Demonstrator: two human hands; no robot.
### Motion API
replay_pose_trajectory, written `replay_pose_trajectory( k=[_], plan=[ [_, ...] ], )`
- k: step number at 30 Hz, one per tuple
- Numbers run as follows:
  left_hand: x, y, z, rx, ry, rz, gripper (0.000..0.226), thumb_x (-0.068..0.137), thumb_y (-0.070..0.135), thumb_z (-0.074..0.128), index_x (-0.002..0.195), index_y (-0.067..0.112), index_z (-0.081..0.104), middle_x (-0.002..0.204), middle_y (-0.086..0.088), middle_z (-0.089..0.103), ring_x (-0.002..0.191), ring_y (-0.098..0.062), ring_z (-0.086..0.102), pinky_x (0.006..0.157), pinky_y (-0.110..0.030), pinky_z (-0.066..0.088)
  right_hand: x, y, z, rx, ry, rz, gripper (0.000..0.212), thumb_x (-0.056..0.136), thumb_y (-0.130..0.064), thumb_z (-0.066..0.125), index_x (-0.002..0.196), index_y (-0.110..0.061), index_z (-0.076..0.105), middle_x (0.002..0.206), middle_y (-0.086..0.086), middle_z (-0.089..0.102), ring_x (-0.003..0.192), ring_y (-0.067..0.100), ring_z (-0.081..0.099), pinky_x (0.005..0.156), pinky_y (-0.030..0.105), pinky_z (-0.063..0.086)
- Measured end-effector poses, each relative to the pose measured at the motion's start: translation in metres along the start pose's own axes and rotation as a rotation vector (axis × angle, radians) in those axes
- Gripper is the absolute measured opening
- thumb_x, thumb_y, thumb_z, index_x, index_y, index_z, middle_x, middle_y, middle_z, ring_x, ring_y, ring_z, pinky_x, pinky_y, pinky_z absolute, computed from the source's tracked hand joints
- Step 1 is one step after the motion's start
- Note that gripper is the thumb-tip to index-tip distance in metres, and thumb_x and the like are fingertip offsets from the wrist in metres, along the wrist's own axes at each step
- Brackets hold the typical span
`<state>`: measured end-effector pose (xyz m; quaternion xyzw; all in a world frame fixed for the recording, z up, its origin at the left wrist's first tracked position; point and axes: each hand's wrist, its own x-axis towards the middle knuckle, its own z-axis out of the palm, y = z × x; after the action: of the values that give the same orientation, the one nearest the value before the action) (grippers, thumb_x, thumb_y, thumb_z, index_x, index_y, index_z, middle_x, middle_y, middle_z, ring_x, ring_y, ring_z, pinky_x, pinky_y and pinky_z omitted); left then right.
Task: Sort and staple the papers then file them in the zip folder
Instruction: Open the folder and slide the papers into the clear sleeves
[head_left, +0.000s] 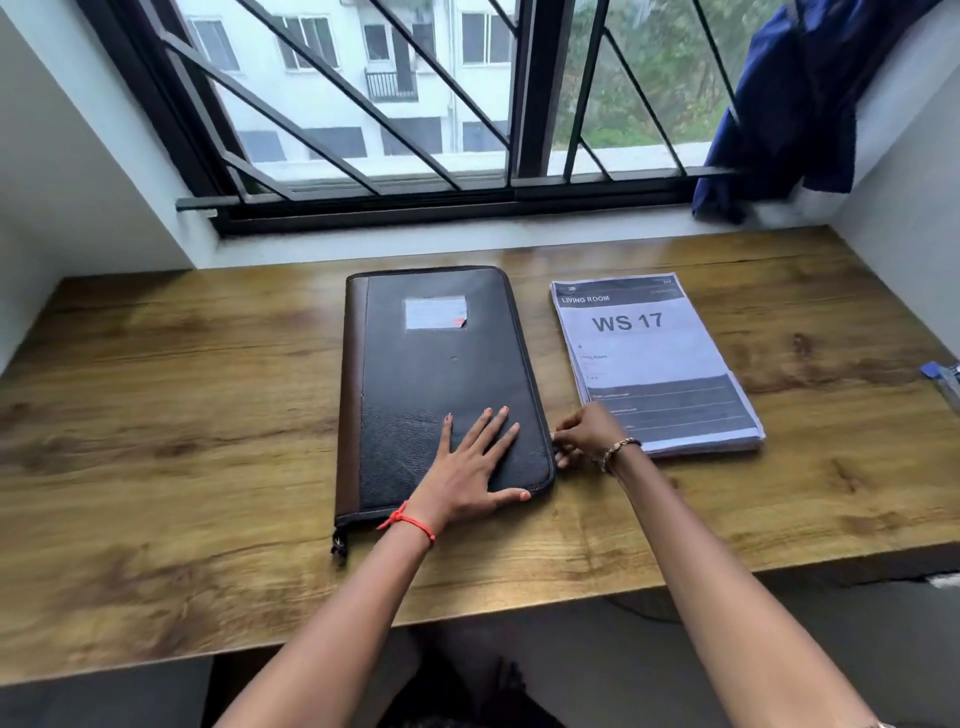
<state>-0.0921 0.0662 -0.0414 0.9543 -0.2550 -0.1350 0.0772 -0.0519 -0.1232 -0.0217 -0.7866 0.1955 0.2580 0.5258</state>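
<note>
A black zip folder (441, 374) with a brown spine lies closed in the middle of the wooden desk (182, 405). My left hand (475, 462) presses flat on its near right corner, fingers spread. My right hand (587, 434) pinches something small at the folder's right edge, apparently the zip pull. A stack of papers (649, 358) with "WS 17" on the top sheet lies just right of the folder, partly under my right wrist. A second zip pull (338, 545) hangs at the folder's near left corner.
A blue object (943, 376), possibly a stapler, sits at the desk's far right edge. A dark blue cloth (779, 114) hangs at the barred window's right side. White walls close in on both sides.
</note>
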Motion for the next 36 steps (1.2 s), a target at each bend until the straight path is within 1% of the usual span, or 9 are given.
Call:
replay_pose_trajectory(
  k=[7,9,11,13,18,20,24,28,36],
  plan=[
    [-0.031,-0.019,0.003,0.153,0.009,-0.048,0.105,0.056,0.089,0.002,0.146,0.036,-0.007,0.148,0.003,-0.026,0.137,-0.029,-0.025,0.092,-0.062,-0.025,-0.015,0.008,0.004,0.018,-0.025,0.042,0.027,0.09,0.011,0.046,0.065,0.001,0.044,0.028,0.003,0.05,0.026,0.011,0.052,0.028,0.021,0.044],
    [-0.038,-0.019,-0.004,0.204,-0.011,-0.068,0.094,0.068,0.082,0.0,0.146,0.034,0.017,0.156,-0.004,0.004,0.141,-0.039,0.006,0.094,-0.074,-0.002,-0.022,0.011,0.005,0.053,-0.041,0.054,0.028,0.09,0.013,0.044,0.064,0.002,0.044,0.029,0.005,0.05,0.027,0.012,0.054,0.029,0.02,0.044],
    [-0.04,-0.017,-0.005,0.22,-0.074,-0.122,0.081,0.078,0.073,0.01,0.133,0.029,0.05,0.14,-0.007,0.048,0.124,-0.041,0.047,0.079,-0.076,0.031,-0.029,0.014,0.008,0.102,-0.04,0.06,0.028,0.09,0.013,0.043,0.064,0.004,0.047,0.031,0.006,0.052,0.028,0.013,0.055,0.031,0.019,0.045],
    [-0.037,-0.015,-0.004,0.183,-0.103,-0.134,0.078,0.077,0.069,0.015,0.129,0.027,0.054,0.134,-0.007,0.055,0.118,-0.041,0.053,0.076,-0.076,0.034,-0.035,0.019,0.014,0.183,0.025,0.045,0.024,0.089,0.013,0.045,0.067,0.007,0.051,0.036,0.006,0.056,0.029,0.012,0.056,0.032,0.018,0.046],
    [-0.037,-0.017,0.0,0.147,-0.154,-0.141,0.078,0.076,0.068,0.016,0.126,0.025,0.058,0.131,-0.007,0.058,0.116,-0.039,0.055,0.075,-0.074,0.037,-0.041,0.041,0.047,0.486,0.417,-0.015,0.019,0.083,0.009,0.059,0.098,0.021,0.06,0.094,0.021,0.062,0.051,0.018,0.061,0.038,0.017,0.05],
    [-0.042,-0.021,-0.008,0.133,-0.144,-0.12,0.078,0.079,0.067,0.018,0.132,0.022,0.052,0.138,-0.008,0.051,0.124,-0.037,0.049,0.078,-0.075,0.035,-0.047,0.045,0.064,0.61,0.565,0.015,0.02,0.082,0.009,0.06,0.1,0.018,0.061,0.097,0.019,0.062,0.058,0.02,0.059,0.04,0.017,0.052],
    [-0.055,-0.04,-0.015,0.044,-0.056,0.064,0.084,0.089,0.057,0.039,0.149,0.014,-0.001,0.157,-0.008,-0.013,0.145,-0.021,-0.007,0.111,-0.061,0.005,-0.061,0.04,0.098,0.843,0.694,0.078,0.017,0.084,0.015,0.052,0.099,0.013,0.059,0.096,0.02,0.059,0.051,0.024,0.058,0.039,0.021,0.052],
    [-0.068,-0.073,-0.022,-0.051,-0.048,0.212,0.084,0.09,0.04,0.054,0.148,0.005,0.004,0.156,-0.013,-0.012,0.145,-0.02,-0.004,0.118,-0.043,0.008,-0.066,0.029,0.146,0.94,0.697,0.077,0.011,0.085,0.019,0.043,0.084,0.01,0.05,0.076,0.019,0.055,0.029,0.012,0.055,0.034,0.021,0.049],
    [-0.093,-0.11,-0.01,0.023,-0.079,0.145,0.076,0.089,0.049,0.047,0.148,0.034,0.0,0.154,-0.006,-0.023,0.141,-0.025,-0.024,0.11,-0.056,-0.012,-0.065,0.017,0.185,0.985,0.836,0.098,0.016,0.084,0.016,0.046,0.092,0.005,0.054,0.084,0.024,0.056,0.031,0.013,0.055,0.035,0.023,0.051]
  ],
)
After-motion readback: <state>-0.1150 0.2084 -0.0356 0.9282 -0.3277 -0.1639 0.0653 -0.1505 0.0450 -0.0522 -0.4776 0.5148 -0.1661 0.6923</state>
